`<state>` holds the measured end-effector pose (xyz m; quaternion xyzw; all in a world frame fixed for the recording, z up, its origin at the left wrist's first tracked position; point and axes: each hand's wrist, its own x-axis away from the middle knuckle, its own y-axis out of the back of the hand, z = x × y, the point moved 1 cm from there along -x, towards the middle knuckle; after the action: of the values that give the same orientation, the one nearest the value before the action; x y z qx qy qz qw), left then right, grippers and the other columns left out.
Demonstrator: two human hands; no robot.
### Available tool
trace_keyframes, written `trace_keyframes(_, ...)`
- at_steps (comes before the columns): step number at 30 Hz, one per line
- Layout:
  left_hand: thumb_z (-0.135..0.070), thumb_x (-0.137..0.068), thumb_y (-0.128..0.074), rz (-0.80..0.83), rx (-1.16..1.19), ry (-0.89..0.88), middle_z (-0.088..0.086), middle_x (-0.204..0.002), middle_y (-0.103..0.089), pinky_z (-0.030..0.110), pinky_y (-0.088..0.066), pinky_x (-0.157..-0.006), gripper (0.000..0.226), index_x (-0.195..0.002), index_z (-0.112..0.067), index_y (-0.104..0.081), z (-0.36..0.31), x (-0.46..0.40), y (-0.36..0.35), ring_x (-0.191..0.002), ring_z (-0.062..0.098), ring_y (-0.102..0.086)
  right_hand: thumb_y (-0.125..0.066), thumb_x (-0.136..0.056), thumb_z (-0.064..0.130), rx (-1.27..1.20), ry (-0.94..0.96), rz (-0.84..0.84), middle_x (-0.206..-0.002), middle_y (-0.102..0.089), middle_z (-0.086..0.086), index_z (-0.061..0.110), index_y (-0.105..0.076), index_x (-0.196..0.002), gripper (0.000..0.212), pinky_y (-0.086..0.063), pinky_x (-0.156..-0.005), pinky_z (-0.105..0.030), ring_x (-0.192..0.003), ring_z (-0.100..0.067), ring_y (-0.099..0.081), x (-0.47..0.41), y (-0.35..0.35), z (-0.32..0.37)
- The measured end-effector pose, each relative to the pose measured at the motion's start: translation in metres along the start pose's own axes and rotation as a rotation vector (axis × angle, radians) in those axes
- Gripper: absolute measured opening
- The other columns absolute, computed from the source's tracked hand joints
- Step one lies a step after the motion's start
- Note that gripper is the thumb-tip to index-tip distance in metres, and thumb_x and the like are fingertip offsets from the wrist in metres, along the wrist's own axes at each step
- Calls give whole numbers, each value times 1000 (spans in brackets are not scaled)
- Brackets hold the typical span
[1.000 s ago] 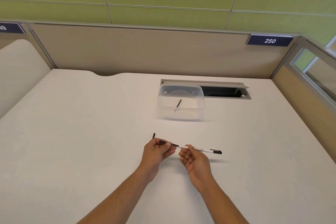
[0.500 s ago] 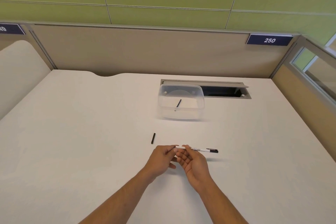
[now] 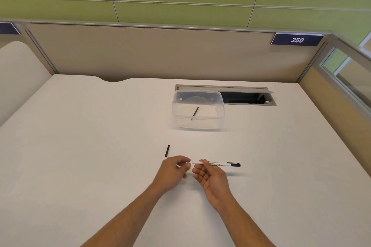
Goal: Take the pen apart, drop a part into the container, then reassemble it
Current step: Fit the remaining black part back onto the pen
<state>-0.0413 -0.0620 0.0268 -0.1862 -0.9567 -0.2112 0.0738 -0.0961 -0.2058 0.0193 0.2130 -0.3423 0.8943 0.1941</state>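
R hand (image 3: 210, 176) fingers pinching pen barrel (image 3: 215, 164); L hand (image 3: 176, 168) curled, contents unclear — small part (image 3: 167, 150) loose on desk (image 3: 80, 146), could roll off.

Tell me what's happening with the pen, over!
Right hand pinching white pen barrel. Left hand curled shut, contents unseen. One black part in container, another loose on desk. Nothing blocking.
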Motion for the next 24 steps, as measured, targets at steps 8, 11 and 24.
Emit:
trace_keyframes(8, -25, -89, -63, -371, -392, -28, 0, -103, -64, 36, -49, -82, 21, -109, -17, -66, 18, -20, 29, -96, 22, -57, -57, -92, 11, -10, -15, -20, -72, -70, -15, -2, -64, -99, 16, -58, -57, -29, -65, -22, -69, -4, 0, -1)
trace_keyframes(11, -30, -89, -62, -385, -491, 56, 5, -113, -60, 41, -48, -87, 35, -121, -14, -59, 25, -28, 31, -110, 26, -53, -58, -92, 11, -16, -19, -23, -72, -69, -15, -3, -63, -101, 18, -57, -57, -29, -65, -22, -69, -5, -1, -2)
trace_keyframes(24, -13, -87, -58, -285, -396, 51, -2, -84, -62, 26, -41, -64, 5, -88, -15, -63, 33, -32, 25, -77, 18, -58, -57, -92, 11, -27, -17, -30, -71, -69, -14, -2, -64, -98, 16, -58, -56, -29, -64, -22, -68, -5, 3, 0)
